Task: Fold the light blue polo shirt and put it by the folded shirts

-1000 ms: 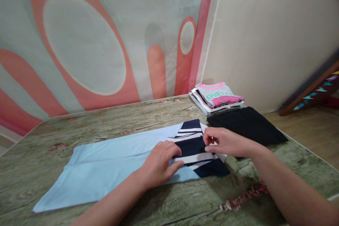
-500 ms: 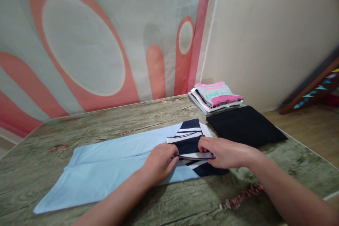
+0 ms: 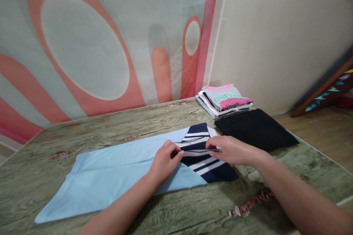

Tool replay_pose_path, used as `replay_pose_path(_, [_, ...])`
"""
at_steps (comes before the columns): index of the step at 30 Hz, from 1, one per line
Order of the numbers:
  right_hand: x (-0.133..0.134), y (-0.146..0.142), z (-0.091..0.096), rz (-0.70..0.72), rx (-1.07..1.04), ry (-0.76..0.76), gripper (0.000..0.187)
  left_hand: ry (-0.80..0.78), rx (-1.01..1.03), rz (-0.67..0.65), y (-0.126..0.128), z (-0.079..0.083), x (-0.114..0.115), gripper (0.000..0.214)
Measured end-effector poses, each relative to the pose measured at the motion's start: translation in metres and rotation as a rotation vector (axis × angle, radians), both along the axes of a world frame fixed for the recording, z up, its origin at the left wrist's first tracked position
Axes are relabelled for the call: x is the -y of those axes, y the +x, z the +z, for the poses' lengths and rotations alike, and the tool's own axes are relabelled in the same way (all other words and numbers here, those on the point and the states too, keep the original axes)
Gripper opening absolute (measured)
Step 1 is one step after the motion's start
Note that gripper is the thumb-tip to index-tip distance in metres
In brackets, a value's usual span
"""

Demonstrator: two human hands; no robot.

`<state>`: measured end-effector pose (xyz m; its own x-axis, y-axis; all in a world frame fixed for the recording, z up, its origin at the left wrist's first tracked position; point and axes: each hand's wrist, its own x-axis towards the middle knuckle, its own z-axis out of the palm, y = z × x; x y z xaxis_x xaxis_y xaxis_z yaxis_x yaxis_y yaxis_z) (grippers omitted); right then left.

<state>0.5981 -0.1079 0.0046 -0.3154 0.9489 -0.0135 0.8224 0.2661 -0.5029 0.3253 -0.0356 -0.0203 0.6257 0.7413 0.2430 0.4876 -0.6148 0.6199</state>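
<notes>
A light blue shirt [image 3: 116,172] lies flat along the table, folded lengthwise, its navy and white striped collar end [image 3: 209,165] pointing right. My left hand [image 3: 165,161] pinches the left end of a striped collar fold, fingers closed. My right hand [image 3: 228,149] pinches the same fold at its right end. The fold is lifted a little off the shirt between the two hands.
A black folded garment [image 3: 256,130] lies right of the shirt. Behind it sits a stack of folded clothes [image 3: 224,101] with a grey and pink top. The wood-patterned table [image 3: 110,128] meets a patterned wall hanging at the back; wooden floor shows at right.
Both hands went from resting on the striped end to pinching a fold of it. They drew the fold back toward the far side, uncovering more stripes near me.
</notes>
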Motion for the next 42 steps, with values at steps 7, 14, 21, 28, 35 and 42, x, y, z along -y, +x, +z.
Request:
replay_pose_path(7, [-0.020,0.014,-0.030,-0.106,-0.131,-0.001,0.027,0.053,-0.129,0.039,0.001,-0.002,-0.002,0.032])
replay_pose_path(14, [-0.024,0.015,-0.042,-0.245,-0.014,-0.022,0.032,0.121,-0.224,0.109,0.003,-0.012,-0.004,0.025])
replay_pose_path(21, [-0.025,0.013,-0.036,-0.303,-0.014,-0.023,0.019,0.394,-0.273,-0.201,0.000,-0.001,-0.002,0.030])
replay_pose_path(28, [-0.008,-0.031,-0.015,-0.027,-0.096,0.249,0.011,0.547,-0.451,-0.441,0.001,-0.007,0.011,0.041])
replay_pose_path(35, [-0.019,-0.026,-0.035,-0.137,-0.132,0.004,0.009,0.361,-0.387,-0.437,-0.002,-0.005,0.006,0.048])
replay_pose_path(42, [-0.019,-0.016,-0.031,-0.153,-0.196,-0.003,0.011,0.134,-0.172,-0.467,-0.021,0.026,-0.019,0.043])
